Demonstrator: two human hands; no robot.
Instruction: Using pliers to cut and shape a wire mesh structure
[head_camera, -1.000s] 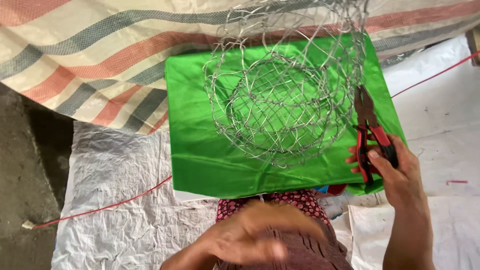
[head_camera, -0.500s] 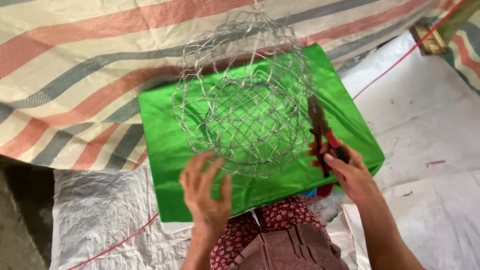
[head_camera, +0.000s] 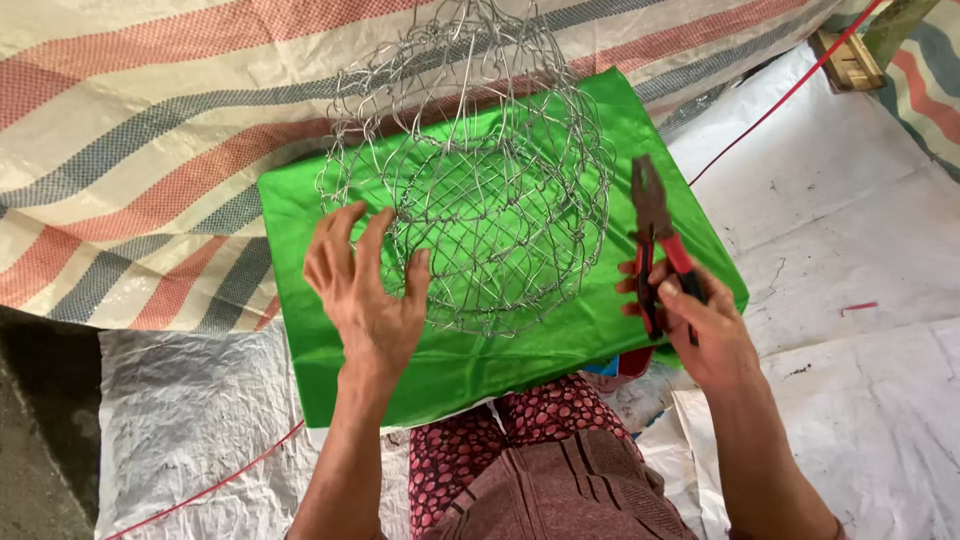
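On top of green cloth-covered block (head_camera: 470, 370): 1 wire basket (head_camera: 470, 200), round, open-meshed, woven from thin silvery wire into diamond-shaped gaps. Nothing inside; green cloth visible straight through the mesh. Rim uneven, loose wire ends sticking up at the far side.

Left hand (head_camera: 365, 285) at the basket's near-left edge, fingers spread and slightly curled, fingertips against or just short of the wire; cannot tell which. Not closed round anything.

Right hand (head_camera: 700, 325) just right of the basket, fingers wrapped tight round the red handles of 1 pair of pliers (head_camera: 655, 235), dark nose pointing away, beside the basket's right side, not touching it.

Beneath and around: 1 striped tarpaulin (head_camera: 150, 120), white woven sheeting (head_camera: 850, 230), 1 thin red cord (head_camera: 790, 95) across it.
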